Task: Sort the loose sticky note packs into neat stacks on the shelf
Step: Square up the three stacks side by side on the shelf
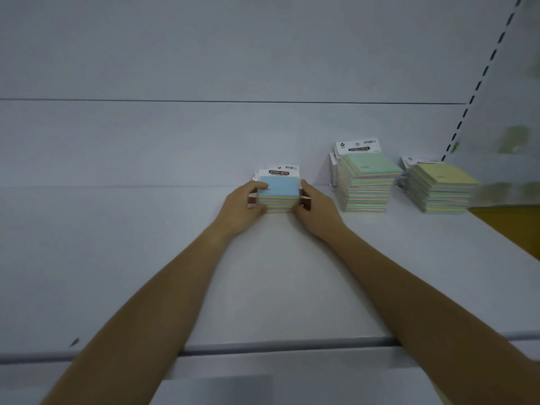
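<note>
Between left hand (pixel 244 204) and right hand (pixel 317 210), both gripping its sides: blue-topped stack (pixel 279 194) on shelf (pixel 277 273); finished stacks (pixel 366 182) lie right.

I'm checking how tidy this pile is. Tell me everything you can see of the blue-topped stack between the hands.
The blue-topped stack is several packs of pastel paper notes, edges banded blue, green, yellow and pink, fairly squared. White header cards, the top one reading STICKY NOTE, stick out behind. It sits flat on the white shelf, left of a green-topped stack and a yellow-topped stack. The left hand and right hand grip its sides.
</note>
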The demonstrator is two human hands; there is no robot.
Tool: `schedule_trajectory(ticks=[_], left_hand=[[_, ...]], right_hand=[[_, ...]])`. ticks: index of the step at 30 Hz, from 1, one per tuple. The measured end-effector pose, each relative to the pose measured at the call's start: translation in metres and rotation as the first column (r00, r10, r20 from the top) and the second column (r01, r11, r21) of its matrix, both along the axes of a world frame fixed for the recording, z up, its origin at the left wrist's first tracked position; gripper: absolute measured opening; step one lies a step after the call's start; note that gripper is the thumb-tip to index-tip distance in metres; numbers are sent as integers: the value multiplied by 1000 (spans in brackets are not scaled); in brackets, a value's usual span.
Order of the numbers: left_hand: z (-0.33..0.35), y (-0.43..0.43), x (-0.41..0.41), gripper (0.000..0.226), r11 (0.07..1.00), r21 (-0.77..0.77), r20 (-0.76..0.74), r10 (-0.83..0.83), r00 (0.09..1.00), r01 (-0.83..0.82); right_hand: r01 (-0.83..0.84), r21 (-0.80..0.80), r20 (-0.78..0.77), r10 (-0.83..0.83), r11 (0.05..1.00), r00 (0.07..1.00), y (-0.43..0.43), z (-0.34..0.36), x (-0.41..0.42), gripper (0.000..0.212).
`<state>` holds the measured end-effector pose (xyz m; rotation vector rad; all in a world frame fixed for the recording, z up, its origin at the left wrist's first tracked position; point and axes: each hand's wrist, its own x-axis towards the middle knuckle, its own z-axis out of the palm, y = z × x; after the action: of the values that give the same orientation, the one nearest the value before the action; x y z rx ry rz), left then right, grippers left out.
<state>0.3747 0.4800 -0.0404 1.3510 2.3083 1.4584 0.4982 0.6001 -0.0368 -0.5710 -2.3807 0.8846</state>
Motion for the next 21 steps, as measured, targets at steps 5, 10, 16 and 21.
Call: schedule_trajectory(ticks=[5,10,16,21], left_hand=[[0,0,-1,28,998,62,127,17,992,-25],[0,-1,1,27,995,87,149,34,988,-47],[-1,-2,1,41,999,32,46,27,999,-28],[-1,-2,1,46,999,11,11,40,999,-40]], right_hand=[[27,25,33,-28,999,999,-1,6,2,30],[-15,58,63,11,998,998,-1,6,-3,8],[-8,60,91,2,998,996,-2,7,2,24],[18,-2,64,-17,1000,998,-3,8,3,35]])
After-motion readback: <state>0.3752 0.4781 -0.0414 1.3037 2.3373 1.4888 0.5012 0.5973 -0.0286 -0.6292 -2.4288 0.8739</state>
